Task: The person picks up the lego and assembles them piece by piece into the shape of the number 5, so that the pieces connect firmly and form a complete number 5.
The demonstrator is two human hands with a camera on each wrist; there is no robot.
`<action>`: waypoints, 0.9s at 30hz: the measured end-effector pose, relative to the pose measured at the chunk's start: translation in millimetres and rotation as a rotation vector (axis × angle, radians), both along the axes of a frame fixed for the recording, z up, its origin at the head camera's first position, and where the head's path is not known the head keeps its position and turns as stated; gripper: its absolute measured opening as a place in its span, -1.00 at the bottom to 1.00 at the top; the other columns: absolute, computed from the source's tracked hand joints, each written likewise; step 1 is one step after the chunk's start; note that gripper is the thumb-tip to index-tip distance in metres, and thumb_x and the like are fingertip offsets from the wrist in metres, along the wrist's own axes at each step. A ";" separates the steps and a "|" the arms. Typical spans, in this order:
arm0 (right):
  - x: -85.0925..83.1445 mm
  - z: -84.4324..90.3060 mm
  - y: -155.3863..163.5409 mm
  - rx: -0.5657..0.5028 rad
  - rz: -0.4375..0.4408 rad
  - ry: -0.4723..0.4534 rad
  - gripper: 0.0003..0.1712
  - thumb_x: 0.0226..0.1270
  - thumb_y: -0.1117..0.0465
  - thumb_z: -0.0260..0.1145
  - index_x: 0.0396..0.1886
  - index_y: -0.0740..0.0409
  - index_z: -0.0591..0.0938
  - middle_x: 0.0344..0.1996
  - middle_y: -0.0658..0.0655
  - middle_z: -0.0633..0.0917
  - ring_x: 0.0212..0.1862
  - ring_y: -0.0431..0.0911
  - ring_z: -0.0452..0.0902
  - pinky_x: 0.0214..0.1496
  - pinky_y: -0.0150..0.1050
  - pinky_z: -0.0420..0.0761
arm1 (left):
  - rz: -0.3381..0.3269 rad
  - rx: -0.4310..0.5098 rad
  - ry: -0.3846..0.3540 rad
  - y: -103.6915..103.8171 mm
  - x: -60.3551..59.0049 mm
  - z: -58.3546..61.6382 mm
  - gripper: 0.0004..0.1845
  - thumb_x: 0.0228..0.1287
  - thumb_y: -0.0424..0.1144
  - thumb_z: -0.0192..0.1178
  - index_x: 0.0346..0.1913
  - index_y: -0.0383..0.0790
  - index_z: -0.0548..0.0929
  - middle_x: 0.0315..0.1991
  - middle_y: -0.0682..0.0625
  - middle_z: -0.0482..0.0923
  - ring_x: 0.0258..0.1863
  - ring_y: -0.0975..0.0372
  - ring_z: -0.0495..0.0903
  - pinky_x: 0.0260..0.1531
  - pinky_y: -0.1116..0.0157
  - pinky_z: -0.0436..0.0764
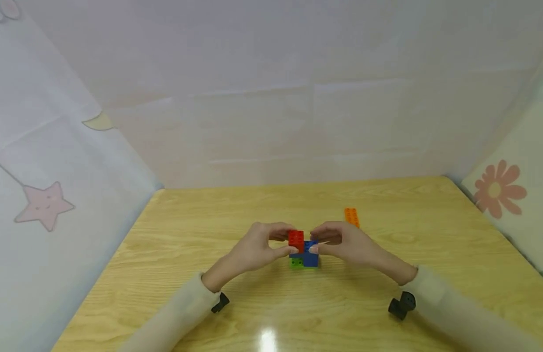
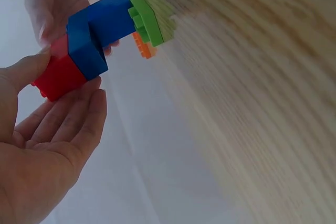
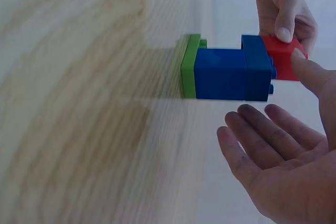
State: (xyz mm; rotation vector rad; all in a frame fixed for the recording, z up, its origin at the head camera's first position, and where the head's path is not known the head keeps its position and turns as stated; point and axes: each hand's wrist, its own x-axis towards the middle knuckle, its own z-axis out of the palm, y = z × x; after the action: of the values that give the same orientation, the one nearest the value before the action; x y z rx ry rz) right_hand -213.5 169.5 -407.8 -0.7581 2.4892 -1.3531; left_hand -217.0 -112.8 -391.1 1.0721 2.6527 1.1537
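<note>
A small stack of toy building bricks stands on the table between both hands. At its bottom lies a green plate brick, with a blue brick on it and another blue brick across the top, jutting out to the left. On that jutting end sits a red brick. My left hand pinches the red brick, thumb on the near side and fingers at the far side. My right hand is at the stack's right, thumb by the upper blue brick's studs, fingers extended and apart from the bricks.
An orange plate brick lies on the wooden table behind the right hand. Pale cloth walls printed with a star and a flower surround the table at the back and sides.
</note>
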 end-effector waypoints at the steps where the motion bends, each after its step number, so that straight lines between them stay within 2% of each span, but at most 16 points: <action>1: -1.6 1.2 1.8 -0.002 -0.013 0.011 -0.43 0.45 -0.06 0.44 0.31 0.13 0.65 0.20 0.18 0.76 0.21 0.07 0.73 0.22 -0.10 0.74 | 0.006 0.004 -0.001 0.4 0.3 0.3 -0.61 0.39 -0.13 0.44 0.21 -0.13 0.72 0.07 0.02 0.81 0.01 0.18 0.82 0.16 0.12 0.75; 6: -8.8 1.8 11.0 0.024 -0.084 0.138 -0.45 0.41 -0.06 0.48 0.29 0.08 0.66 0.17 0.20 0.77 0.21 0.15 0.71 0.26 0.07 0.71 | 0.024 0.022 -0.041 1.0 2.4 0.9 -0.55 0.37 -0.17 0.45 0.26 -0.19 0.70 0.12 -0.04 0.79 0.03 0.09 0.81 0.16 0.04 0.75; 9: -11.6 -0.3 16.5 0.061 -0.118 0.210 -0.42 0.39 -0.06 0.50 0.29 0.12 0.66 0.17 0.23 0.76 0.22 0.20 0.68 0.29 0.16 0.67 | 0.027 0.036 -0.076 0.6 3.8 0.1 -0.53 0.38 -0.17 0.45 0.29 -0.20 0.68 0.13 -0.06 0.78 0.03 0.07 0.80 0.15 0.01 0.75; 13: -14.3 -2.4 24.2 0.166 -0.183 0.259 -0.29 0.35 -0.16 0.51 0.33 0.15 0.64 0.24 0.25 0.72 0.26 0.24 0.66 0.29 0.22 0.65 | 0.028 0.061 -0.099 0.1 4.1 -2.0 -0.56 0.38 -0.17 0.44 0.27 -0.18 0.70 0.11 -0.04 0.79 0.01 0.11 0.80 0.13 0.02 0.76; 16: -17.3 -3.2 30.2 0.276 -0.194 0.295 -0.17 0.34 -0.21 0.50 0.39 0.25 0.57 0.31 0.33 0.66 0.30 0.31 0.61 0.31 0.28 0.61 | 0.033 0.070 -0.102 -0.4 3.4 -4.2 -0.58 0.39 -0.16 0.44 0.24 -0.16 0.72 0.08 -0.03 0.80 0.01 0.13 0.80 0.11 0.05 0.76; 23: -23.5 -4.1 44.8 0.464 -0.190 0.293 -0.04 0.37 -0.12 0.50 0.46 0.50 0.40 0.37 0.56 0.50 0.40 0.46 0.42 0.38 0.37 0.51 | 0.025 0.068 -0.103 -1.5 2.2 -7.6 -0.58 0.39 -0.11 0.43 0.24 -0.15 0.72 0.08 0.00 0.80 0.02 0.16 0.79 0.12 0.08 0.76; 27: -27.3 -6.4 48.8 0.491 -0.208 0.312 -0.04 0.36 -0.10 0.52 0.41 0.57 0.40 0.31 0.61 0.51 0.27 0.43 0.52 0.24 0.29 0.61 | 0.027 0.068 -0.104 -1.3 2.4 -8.6 -0.57 0.39 -0.10 0.43 0.24 -0.15 0.72 0.08 0.00 0.80 0.02 0.16 0.79 0.12 0.08 0.76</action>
State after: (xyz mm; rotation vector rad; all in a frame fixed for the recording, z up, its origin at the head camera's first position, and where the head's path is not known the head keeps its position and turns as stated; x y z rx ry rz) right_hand -240.8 218.4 -414.2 -0.6470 3.0367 -0.6488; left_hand -214.6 -114.0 -399.8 0.9606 2.5738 1.2759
